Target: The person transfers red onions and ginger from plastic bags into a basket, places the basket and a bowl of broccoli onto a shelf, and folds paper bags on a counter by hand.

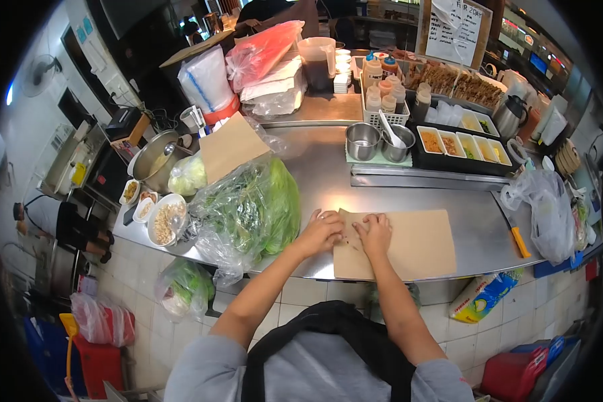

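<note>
A sheet of brown paper (pixel 415 244) lies flat near the front edge of the steel counter, and its upper left corner looks slightly raised. At its left edge, my left hand (pixel 323 231) has its fingers curled and seems to pinch the edge; the fingertips are partly hidden. My right hand (pixel 374 234) rests on the left part of the same paper, fingers apart and fingertips touching it. A few small dark marks show on the paper between the hands. Another piece of brown paper or card (pixel 233 147) leans on bagged greens (pixel 244 208) to the left.
Left of the greens stand a bowl of pale chopped food (pixel 167 220) and a large pot (pixel 155 164). Behind my hands are metal cups (pixel 363 142) and a tray of fillings (pixel 459 146). An orange-handled knife (pixel 519 242) lies right, beside a plastic bag (pixel 546 211).
</note>
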Tool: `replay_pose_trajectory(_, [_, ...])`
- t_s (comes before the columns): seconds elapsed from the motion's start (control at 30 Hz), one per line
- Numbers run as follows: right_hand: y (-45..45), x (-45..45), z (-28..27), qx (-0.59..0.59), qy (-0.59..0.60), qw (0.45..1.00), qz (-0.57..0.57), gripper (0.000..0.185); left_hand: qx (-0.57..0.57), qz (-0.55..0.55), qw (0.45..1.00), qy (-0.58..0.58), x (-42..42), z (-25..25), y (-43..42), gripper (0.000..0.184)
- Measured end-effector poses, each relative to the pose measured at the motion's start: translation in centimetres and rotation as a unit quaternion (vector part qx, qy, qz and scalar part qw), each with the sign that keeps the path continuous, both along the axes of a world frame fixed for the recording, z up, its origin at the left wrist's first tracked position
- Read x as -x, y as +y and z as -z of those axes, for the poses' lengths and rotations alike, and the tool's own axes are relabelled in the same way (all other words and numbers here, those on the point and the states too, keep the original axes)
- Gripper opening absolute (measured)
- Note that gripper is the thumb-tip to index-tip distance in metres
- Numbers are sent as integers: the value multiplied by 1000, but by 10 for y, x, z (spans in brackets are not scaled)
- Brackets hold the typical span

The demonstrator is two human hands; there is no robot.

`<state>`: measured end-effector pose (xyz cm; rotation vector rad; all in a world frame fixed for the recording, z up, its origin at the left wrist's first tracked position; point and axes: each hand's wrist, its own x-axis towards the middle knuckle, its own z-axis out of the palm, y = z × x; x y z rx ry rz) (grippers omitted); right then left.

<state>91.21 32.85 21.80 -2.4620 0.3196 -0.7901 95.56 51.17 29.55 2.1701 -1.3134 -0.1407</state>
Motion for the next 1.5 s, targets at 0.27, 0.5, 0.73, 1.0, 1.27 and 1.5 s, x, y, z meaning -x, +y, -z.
replay_pose_trajectory(0.27, [1, 14, 8, -116, -89, 989, -14, 18, -10, -145, 977, -158, 84, 59, 0, 33])
replay_pose_trajectory(0.5, [48, 99, 2, -35, -23, 981, -191, 21, -182, -83, 967, -159, 70, 53, -13, 12])
replay_pose_trajectory(0.73, [41, 100, 7, 23, -38, 977, -209, 13, -182, -93, 966, -158, 68, 55, -20, 11])
replay_pose_trajectory(1.0, [46, 100, 3, 25, -61, 980, -188, 13, -164, -137, 971, -110, 74, 55, -14, 11])
replay_pose_trajectory(1.27, [50, 99, 6, 54, -39, 984, -167, 18, -154, -188, 968, -57, 63, 56, -10, 10])
replay_pose_trajectory(1.5, [49, 98, 6, 69, -48, 982, -171, 19, -112, -88, 974, -175, 65, 64, 5, 8])
